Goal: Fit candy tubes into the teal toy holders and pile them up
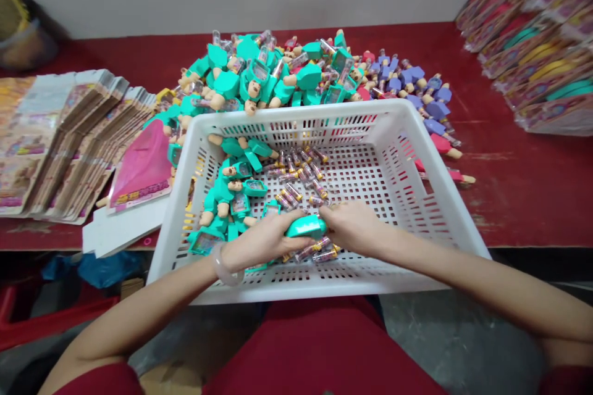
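My left hand (pixel 264 237), with a pale bangle at its wrist, grips a teal plastic toy piece (pixel 306 226) over the basket. At the piece's right end, my right hand (pixel 352 223) has its fingers pinched together; what is between them is hidden. Both hands are over the front half of a white slatted plastic basket (pixel 296 116). Beneath and beyond them lie several small clear tubes (pixel 303 176) with yellow caps and dark contents. Teal toys (pixel 215 197) with beige bear-like heads fill the basket's left side.
Behind the basket, a heap of teal toys (pixel 227 83) and purple toys (pixel 393 80) covers part of the red table (pixel 491 191). Stacked printed cards (pixel 92 142) and a pink package (pixel 143 163) are on the left. Bagged packs (pixel 537 55) rise at right.
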A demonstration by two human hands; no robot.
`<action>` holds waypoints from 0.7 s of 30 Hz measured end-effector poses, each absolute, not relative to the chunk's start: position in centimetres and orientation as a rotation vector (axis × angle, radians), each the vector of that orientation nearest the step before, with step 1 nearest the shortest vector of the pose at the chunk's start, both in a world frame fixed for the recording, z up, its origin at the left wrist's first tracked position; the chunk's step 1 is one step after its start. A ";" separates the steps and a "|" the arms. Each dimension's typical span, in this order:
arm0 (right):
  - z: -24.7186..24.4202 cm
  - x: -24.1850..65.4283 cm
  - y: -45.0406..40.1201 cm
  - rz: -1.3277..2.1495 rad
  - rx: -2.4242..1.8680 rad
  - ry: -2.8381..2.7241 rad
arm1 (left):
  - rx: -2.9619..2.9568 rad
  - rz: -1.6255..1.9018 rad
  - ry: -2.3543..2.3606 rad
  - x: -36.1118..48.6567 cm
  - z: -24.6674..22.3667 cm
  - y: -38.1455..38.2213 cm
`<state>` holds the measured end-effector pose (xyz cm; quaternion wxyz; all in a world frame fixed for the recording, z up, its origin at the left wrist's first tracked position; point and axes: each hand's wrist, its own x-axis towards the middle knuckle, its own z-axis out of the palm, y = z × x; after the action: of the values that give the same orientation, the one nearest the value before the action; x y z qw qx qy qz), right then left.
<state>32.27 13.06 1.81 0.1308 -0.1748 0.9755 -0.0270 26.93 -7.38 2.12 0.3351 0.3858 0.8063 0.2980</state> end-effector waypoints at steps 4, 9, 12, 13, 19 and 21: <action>0.9 30.5 14.1 -0.227 -0.486 2.652 | 1.368 0.392 2.487 27.3 0.6 -7.2; -0.4 31.2 13.9 -0.103 -0.567 2.842 | 0.991 0.800 2.191 27.7 1.1 -6.7; 0.0 32.3 13.5 -0.082 -0.662 2.948 | 0.643 0.933 1.710 27.0 2.0 -6.6; 0.3 32.7 13.4 -0.081 -0.688 2.969 | 0.572 0.914 1.575 26.7 2.2 -6.7; 0.4 32.9 12.7 -0.138 -0.594 2.899 | 0.925 0.724 1.876 25.9 1.9 -7.0; -0.5 32.2 12.7 -0.253 -0.406 2.758 | 1.311 0.504 2.167 25.9 1.2 -7.0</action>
<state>32.17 12.68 -0.48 0.1705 -0.1430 0.9709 -0.0890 25.90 -7.00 1.15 0.2761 0.4880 0.8065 0.1875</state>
